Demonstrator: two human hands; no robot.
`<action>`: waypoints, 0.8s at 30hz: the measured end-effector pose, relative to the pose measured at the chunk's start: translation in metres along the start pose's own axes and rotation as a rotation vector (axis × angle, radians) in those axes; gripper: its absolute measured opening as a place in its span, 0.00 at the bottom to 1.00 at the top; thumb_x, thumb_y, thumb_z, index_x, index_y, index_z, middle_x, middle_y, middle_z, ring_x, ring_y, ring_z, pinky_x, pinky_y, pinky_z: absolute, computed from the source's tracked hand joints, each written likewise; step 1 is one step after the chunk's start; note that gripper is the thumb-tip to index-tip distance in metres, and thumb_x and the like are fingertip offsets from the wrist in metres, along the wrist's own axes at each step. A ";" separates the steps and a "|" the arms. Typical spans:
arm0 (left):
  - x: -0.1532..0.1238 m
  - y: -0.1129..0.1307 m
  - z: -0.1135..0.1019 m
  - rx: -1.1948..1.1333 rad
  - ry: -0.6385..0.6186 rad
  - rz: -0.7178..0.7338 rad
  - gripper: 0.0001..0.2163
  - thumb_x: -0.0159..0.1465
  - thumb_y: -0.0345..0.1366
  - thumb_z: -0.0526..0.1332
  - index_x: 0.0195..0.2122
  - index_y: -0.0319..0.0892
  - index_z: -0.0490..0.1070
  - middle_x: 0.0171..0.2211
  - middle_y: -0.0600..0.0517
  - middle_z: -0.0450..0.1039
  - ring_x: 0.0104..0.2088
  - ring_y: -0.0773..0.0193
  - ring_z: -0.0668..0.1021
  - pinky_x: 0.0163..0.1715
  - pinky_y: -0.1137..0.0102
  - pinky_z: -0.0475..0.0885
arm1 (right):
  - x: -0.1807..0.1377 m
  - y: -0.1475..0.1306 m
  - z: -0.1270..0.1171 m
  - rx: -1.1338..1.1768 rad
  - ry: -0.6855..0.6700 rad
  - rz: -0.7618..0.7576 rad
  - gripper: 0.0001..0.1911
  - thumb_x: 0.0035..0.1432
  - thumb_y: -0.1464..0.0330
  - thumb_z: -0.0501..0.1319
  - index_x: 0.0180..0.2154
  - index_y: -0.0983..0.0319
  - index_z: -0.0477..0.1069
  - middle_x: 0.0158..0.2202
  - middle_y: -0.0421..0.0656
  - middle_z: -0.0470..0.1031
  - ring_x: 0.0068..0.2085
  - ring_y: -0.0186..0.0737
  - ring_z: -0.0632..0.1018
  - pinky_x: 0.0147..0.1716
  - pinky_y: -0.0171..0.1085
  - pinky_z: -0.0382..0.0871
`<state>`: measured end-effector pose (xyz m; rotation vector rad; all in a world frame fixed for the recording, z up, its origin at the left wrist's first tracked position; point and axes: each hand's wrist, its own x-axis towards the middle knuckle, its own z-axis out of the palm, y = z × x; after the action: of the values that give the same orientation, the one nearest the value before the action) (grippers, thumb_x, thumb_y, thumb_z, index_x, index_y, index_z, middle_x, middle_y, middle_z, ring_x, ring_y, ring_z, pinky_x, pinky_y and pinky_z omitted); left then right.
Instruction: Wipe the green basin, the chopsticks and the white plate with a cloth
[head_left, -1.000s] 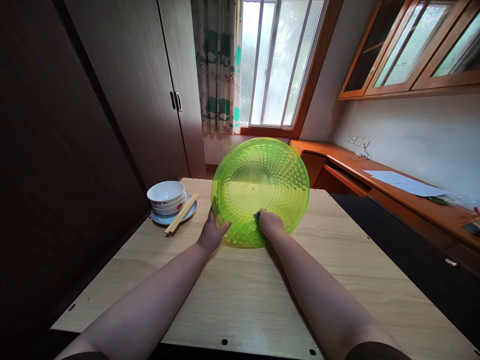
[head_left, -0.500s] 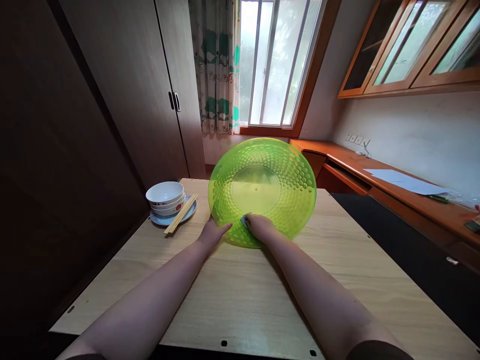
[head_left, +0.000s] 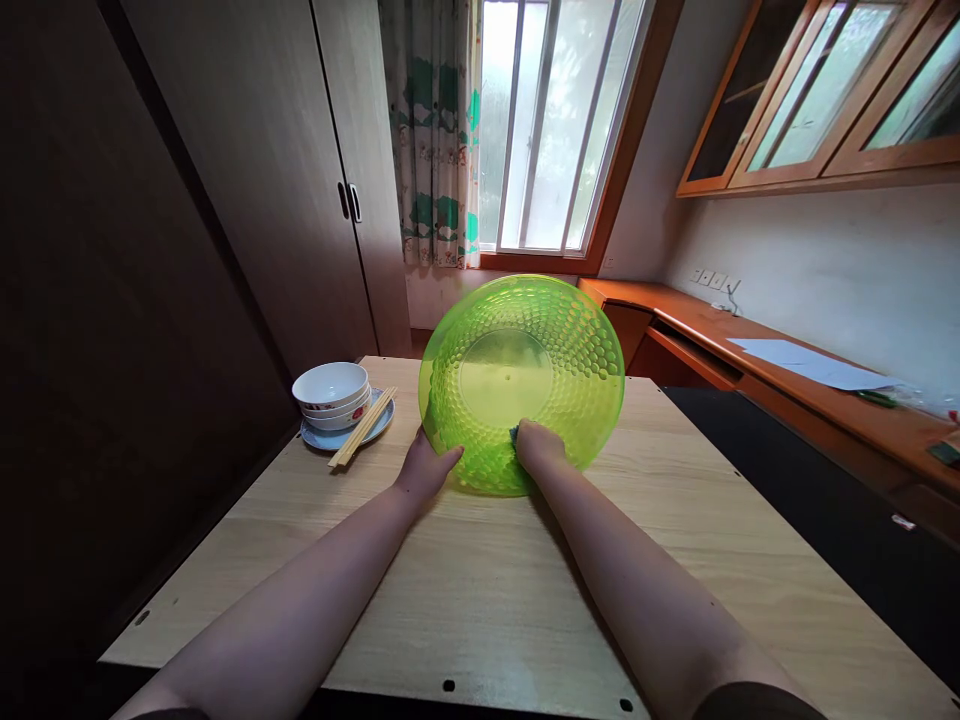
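Green basin [head_left: 506, 378], arms [head_left: 626, 540] outstretched, left grip [head_left: 426, 470] holding rim [head_left: 426, 400], right grip [head_left: 541, 447] clenching cloth [head_left: 514, 435]

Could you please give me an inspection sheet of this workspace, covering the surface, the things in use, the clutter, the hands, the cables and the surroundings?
Surface: pale wooden table, small dark holes near its edges.
Things in use: green see-through basin, tilted up; small bluish cloth against it, mostly hidden.
Clutter: stacked bowls on a plate, chopsticks across its rim.
Hands: left hand grips the basin's edge; right hand holds the cloth.
Cables: short cord by the wall sockets.
Surroundings: wardrobe at left, curtain and window ahead, desk with paper at right.
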<state>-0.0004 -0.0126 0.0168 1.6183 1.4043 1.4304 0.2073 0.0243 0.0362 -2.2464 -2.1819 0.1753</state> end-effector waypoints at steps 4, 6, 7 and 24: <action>0.000 0.003 -0.001 -0.009 0.003 -0.004 0.27 0.51 0.31 0.64 0.54 0.40 0.67 0.50 0.43 0.74 0.53 0.48 0.74 0.55 0.53 0.68 | -0.009 -0.014 0.002 0.010 0.003 -0.183 0.15 0.66 0.67 0.49 0.47 0.59 0.72 0.45 0.49 0.78 0.47 0.44 0.78 0.43 0.37 0.66; 0.000 0.005 -0.001 -0.003 0.007 -0.014 0.27 0.51 0.31 0.64 0.55 0.40 0.67 0.50 0.43 0.74 0.54 0.47 0.74 0.56 0.53 0.67 | -0.012 -0.019 0.002 0.016 0.002 -0.233 0.15 0.67 0.65 0.49 0.46 0.57 0.72 0.45 0.46 0.79 0.47 0.43 0.78 0.44 0.37 0.66; 0.000 0.006 -0.002 0.005 0.009 -0.018 0.27 0.51 0.31 0.64 0.55 0.40 0.67 0.49 0.43 0.74 0.54 0.47 0.74 0.56 0.53 0.67 | -0.012 -0.020 0.003 0.016 0.001 -0.236 0.15 0.67 0.65 0.49 0.46 0.57 0.72 0.46 0.46 0.79 0.47 0.43 0.78 0.44 0.37 0.66; 0.000 0.003 -0.003 -0.002 0.015 -0.026 0.27 0.51 0.31 0.64 0.54 0.41 0.67 0.50 0.43 0.73 0.53 0.48 0.74 0.55 0.54 0.68 | -0.011 -0.017 0.001 -0.003 -0.003 -0.210 0.15 0.66 0.67 0.49 0.46 0.59 0.73 0.46 0.48 0.78 0.47 0.44 0.78 0.45 0.38 0.67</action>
<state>-0.0021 -0.0136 0.0200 1.5858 1.4270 1.4310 0.1904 0.0140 0.0374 -2.0001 -2.4003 0.1728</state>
